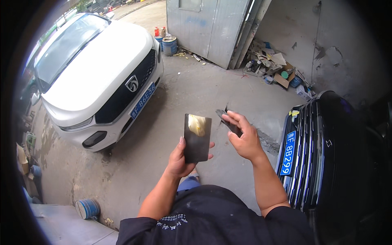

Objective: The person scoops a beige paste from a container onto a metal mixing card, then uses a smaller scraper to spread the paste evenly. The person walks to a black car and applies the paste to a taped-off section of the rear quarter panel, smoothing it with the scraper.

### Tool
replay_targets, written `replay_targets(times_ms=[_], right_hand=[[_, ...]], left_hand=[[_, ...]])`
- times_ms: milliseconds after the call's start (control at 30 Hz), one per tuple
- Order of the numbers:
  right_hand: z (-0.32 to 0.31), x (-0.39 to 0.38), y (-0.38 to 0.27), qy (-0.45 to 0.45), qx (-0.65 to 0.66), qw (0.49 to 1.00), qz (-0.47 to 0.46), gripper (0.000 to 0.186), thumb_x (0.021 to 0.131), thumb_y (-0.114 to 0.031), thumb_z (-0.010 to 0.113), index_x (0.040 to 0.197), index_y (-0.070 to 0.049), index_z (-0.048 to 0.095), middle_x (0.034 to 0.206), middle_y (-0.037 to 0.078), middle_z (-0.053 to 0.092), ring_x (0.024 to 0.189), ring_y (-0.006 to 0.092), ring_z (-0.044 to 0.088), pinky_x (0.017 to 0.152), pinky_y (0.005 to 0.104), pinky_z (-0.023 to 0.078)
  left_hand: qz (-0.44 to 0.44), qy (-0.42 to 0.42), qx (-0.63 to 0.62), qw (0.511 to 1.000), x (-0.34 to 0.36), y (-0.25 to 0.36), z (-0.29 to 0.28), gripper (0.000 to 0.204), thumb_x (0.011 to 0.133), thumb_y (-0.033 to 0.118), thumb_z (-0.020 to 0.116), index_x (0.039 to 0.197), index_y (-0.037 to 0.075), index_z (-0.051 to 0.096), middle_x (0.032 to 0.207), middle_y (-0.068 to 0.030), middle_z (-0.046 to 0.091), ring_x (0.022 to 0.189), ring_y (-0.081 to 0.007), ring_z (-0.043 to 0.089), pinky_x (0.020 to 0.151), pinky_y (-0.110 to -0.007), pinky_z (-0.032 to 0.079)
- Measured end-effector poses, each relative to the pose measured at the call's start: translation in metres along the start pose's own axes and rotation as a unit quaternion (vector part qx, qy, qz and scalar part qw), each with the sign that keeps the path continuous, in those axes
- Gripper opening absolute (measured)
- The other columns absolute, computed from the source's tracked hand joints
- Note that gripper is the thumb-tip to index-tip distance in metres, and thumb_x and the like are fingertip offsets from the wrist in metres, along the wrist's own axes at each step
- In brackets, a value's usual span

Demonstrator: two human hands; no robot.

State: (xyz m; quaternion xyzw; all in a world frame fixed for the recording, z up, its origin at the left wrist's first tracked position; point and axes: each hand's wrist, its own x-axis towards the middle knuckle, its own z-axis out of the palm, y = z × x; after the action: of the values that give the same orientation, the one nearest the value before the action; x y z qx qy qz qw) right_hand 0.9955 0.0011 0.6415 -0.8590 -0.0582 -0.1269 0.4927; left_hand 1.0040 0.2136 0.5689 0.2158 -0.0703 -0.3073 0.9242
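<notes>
Writing, viewed on my remote feed: a blue number plate [142,100] with white characters and a shield-shaped badge [132,83] on the white car [73,77] at left; a second blue number plate [288,153], likewise marked, on the dark car [351,171] at right; white lettering [172,220] on the black shirt [212,216].

Left hand [179,160]: part-curled around the lower end of a dark flat board [197,148], thumb at the left edge, fingertips showing past the right. Pale yellow paste [197,124] lies on the board's upper part.

Right hand [244,136]: half-curled, thumb and fingers pinching a dark flat tool [234,129] (I cannot tell its material), apart from the board, to its right.
</notes>
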Motion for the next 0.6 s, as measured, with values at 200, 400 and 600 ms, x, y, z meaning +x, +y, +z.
replay_targets(times_ms=[200,400,600], right_hand=[[0.010,0.041,0.015,-0.035,-0.141,0.985,-0.089,0.053,0.074,0.006,0.054,0.127,-0.001,0.050,0.116,0.016,0.063,0.109,0.0315,0.059,0.096,0.0392,0.045],[-0.032,0.099,0.010,-0.007,-0.029,0.999,-0.015,0.052,0.075,0.006,0.053,0.126,0.001,0.052,0.123,0.016,0.061,0.115,0.0304,0.057,0.098,0.0366,0.045],[-0.100,0.095,0.030,0.045,-0.109,0.978,-0.171,0.064,0.062,0.014,0.055,0.124,-0.003,0.056,0.114,0.012,0.065,0.109,0.0302,0.059,0.094,0.0395,0.047]], left_hand=[[0.104,-0.011,0.197,0.975,0.110,-0.002,-0.018,0.060,0.101,0.048,0.033,0.146,0.008,0.029,0.135,-0.0094,0.048,0.124,-0.0216,0.048,0.103,-0.043,0.040],[0.158,-0.045,0.347,0.923,0.176,-0.012,-0.013,0.063,0.103,0.047,0.028,0.148,0.004,0.027,0.139,-0.0083,0.044,0.121,-0.0178,0.047,0.100,-0.037,0.042],[-0.169,-0.104,0.054,0.979,0.222,0.013,0.004,0.064,0.098,0.051,0.038,0.144,0.005,0.033,0.137,-0.0169,0.047,0.122,-0.0334,0.051,0.086,-0.049,0.053]])
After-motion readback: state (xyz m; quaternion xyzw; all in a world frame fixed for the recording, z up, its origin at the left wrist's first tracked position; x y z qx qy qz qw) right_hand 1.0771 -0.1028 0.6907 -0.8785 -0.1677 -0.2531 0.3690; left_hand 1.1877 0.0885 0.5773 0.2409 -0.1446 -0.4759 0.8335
